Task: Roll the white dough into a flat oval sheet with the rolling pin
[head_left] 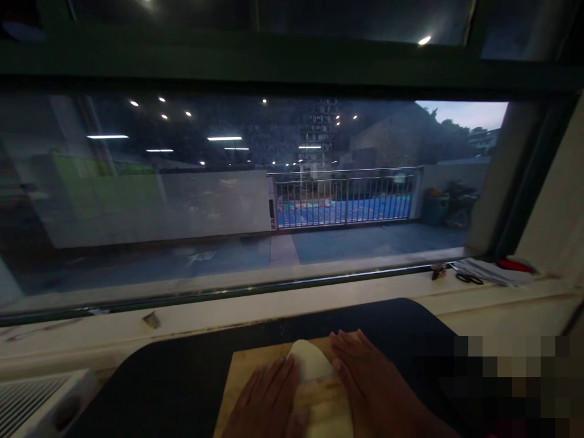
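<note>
A pale, flat, rounded sheet that looks like dough (311, 359) lies on a wooden board (249, 360). Across its middle runs a blurred wood-coloured band that looks like a rolling pin (319, 395), spanning the gap between my hands. My left hand (267, 398) rests palm down over the left side, fingers stretched out, fingertips at the sheet's edge. On the right, my right hand (371, 383) also lies flat, fingers extended over the board's right part, thumb side beside the sheet. Whatever is beneath both palms is hidden.
The board sits on a black rounded table (182, 377) against a window sill (292, 304). Scissors (469, 278), papers (495, 271) and a red object (516, 266) lie on the sill at right. A white slatted appliance (41, 404) stands at lower left.
</note>
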A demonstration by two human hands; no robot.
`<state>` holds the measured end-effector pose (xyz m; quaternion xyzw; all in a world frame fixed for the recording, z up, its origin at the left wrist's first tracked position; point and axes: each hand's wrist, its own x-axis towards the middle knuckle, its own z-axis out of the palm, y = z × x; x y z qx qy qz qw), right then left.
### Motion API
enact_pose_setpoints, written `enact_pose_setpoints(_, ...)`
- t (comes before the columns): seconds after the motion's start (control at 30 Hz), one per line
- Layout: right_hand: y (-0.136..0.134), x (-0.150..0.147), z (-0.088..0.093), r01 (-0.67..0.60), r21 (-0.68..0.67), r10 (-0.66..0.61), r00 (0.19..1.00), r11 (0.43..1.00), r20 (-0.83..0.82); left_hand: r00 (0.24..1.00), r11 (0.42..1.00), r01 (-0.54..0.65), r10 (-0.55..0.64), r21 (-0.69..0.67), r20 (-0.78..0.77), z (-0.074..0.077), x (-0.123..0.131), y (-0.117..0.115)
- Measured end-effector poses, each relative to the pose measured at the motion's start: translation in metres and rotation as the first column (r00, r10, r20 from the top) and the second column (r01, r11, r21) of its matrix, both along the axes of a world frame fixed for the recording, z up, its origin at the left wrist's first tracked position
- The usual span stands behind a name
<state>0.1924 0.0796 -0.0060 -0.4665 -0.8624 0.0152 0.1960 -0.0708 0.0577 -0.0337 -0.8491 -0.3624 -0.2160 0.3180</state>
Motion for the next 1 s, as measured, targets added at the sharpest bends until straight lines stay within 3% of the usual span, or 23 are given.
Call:
enact_pose_setpoints(0.07, 0.017, -0.007, 0.003, 0.013, -0.050, -0.012, 1.000, 0.999, 0.024, 0.998, 0.968, -0.052, 0.061, -0.246, 0.030, 0.010, 0.002, 0.006)
enact_pose_setpoints(0.13, 0.034, -0.013, 0.003, 0.055, -0.090, -0.051, 0.998, 0.994, 0.040, 0.985, 0.850, -0.119, 0.167, -0.512, 0.048, 0.019, 0.006, 0.012)
enact_pose_setpoints(0.2, 0.051, -0.018, 0.003, 0.077, -0.111, -0.073, 0.997, 0.991, 0.036, 0.970, 0.716, -0.150, 0.239, -0.682, 0.038, 0.027, 0.010, 0.018)
enact_pose_setpoints(0.3, 0.077, -0.024, 0.002, 0.074, -0.128, -0.071, 0.997, 0.989, 0.026, 0.967, 0.653, -0.135, 0.250, -0.745, 0.044, 0.034, 0.011, 0.032)
enact_pose_setpoints(0.43, 0.106, -0.034, 0.005, 0.084, -0.116, -0.080, 0.996, 0.990, 0.035, 0.940, 0.600, -0.232, 0.342, -0.766, -0.017, 0.039, 0.009, 0.056)
enact_pose_setpoints(0.57, 0.117, -0.041, 0.010, 0.118, -0.078, -0.117, 0.993, 0.990, 0.028, 0.947, 0.607, -0.258, 0.313, -0.752, -0.072, 0.046, 0.007, 0.065)
enact_pose_setpoints(0.7, 0.099, -0.032, 0.010, 0.130, -0.068, -0.128, 0.991, 0.989, 0.026, 0.924, 0.638, -0.309, 0.378, -0.705, -0.063, 0.053, 0.018, 0.042)
enact_pose_setpoints(0.83, 0.057, -0.017, 0.005, 0.140, -0.071, -0.137, 0.990, 0.988, 0.040, 0.914, 0.671, -0.310, 0.405, -0.674, -0.017, 0.055, 0.032, 0.011)
enact_pose_setpoints(0.9, 0.033, -0.010, 0.000, 0.143, -0.043, -0.142, 0.989, 0.989, 0.035, 0.909, 0.667, -0.304, 0.417, -0.680, 0.002, 0.049, 0.035, 0.000)
enact_pose_setpoints(1.0, 0.002, 0.002, -0.017, 0.146, 0.027, -0.146, 0.989, 0.989, -0.002, 0.909, 0.653, -0.301, 0.416, -0.695, -0.002, 0.024, 0.033, -0.014)
